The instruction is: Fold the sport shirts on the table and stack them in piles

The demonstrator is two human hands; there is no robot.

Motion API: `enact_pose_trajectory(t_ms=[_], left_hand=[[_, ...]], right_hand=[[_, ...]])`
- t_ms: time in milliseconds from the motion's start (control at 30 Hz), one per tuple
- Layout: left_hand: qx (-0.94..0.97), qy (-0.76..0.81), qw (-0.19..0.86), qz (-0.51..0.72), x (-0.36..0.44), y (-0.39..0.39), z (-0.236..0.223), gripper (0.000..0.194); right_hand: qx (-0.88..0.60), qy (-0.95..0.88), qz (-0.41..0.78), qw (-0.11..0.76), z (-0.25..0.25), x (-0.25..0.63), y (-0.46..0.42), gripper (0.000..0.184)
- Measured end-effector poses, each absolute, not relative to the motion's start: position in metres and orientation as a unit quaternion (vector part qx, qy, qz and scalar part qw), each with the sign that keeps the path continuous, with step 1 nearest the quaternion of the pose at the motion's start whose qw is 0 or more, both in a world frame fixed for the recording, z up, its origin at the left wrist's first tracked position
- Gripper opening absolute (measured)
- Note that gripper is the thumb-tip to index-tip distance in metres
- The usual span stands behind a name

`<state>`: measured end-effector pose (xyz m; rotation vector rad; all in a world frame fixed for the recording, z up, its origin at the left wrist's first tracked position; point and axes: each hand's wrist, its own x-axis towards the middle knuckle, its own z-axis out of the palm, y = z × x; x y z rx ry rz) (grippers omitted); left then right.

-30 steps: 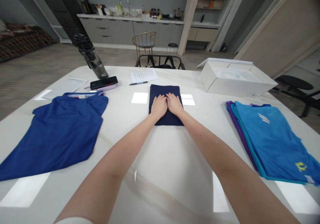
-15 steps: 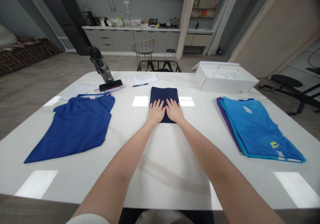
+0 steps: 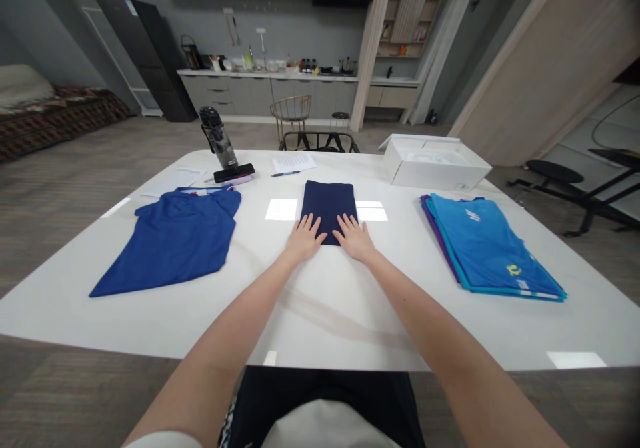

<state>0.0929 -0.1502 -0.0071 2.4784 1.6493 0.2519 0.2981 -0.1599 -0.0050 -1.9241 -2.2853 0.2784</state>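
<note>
A folded navy garment (image 3: 328, 205) lies in the middle of the white table (image 3: 320, 301). My left hand (image 3: 303, 236) rests flat on its near left corner with fingers spread. My right hand (image 3: 355, 237) lies flat on its near right corner, fingers also apart. Neither hand holds anything. A royal blue shirt (image 3: 173, 240) is spread out to the left. To the right is a stack of flat shirts with a light blue shirt (image 3: 487, 250) on top of a purple one.
At the table's far side stand a dark water bottle (image 3: 219, 137), a black phone (image 3: 234, 172), a sheet of paper with a pen (image 3: 293, 163) and an open white box (image 3: 435, 164). Chairs (image 3: 317, 141) stand behind the table, a stool (image 3: 555, 171) to the right.
My hands slid back from the middle of the navy garment to its near edge and moved apart. The view has pulled back and up from the table.
</note>
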Motion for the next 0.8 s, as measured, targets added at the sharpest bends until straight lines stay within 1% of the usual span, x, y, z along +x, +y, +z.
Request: enact_pose_trajectory(t_ms=[100,133,233,300,433,567,800], left_hand=[[0.853,0.510,0.084,0.079,0.074,-0.170,-0.006,0.067],[0.859,0.499,0.087,0.080,0.067,-0.176,-0.005,0.063],[0.865,0.485,0.075,0.100,0.052,-0.186,-0.002,0.052],[0.865,0.487,0.048,0.113,0.047,-0.188,0.001,0.047],[0.862,0.495,0.003,0.110,0.050,-0.193,0.009,0.038],[0.868,0.487,-0.011,0.098,0.052,-0.214,0.013,0.039],[0.893,0.444,-0.015,0.067,0.044,-0.277,0.014,0.037]], right_hand=[[-0.602,-0.786,0.112,0.083,-0.003,0.312,-0.184,0.068],[-0.587,-0.795,0.115,0.096,-0.002,0.318,-0.192,0.064],[-0.553,-0.813,0.097,0.153,0.003,0.334,-0.211,0.043],[-0.546,-0.816,0.074,0.176,0.006,0.338,-0.218,0.037],[-0.558,-0.809,0.047,0.179,0.007,0.336,-0.226,0.033],[-0.558,-0.806,0.043,0.192,0.007,0.336,-0.241,0.034],[-0.529,-0.823,0.077,0.195,0.011,0.347,-0.300,0.034]])
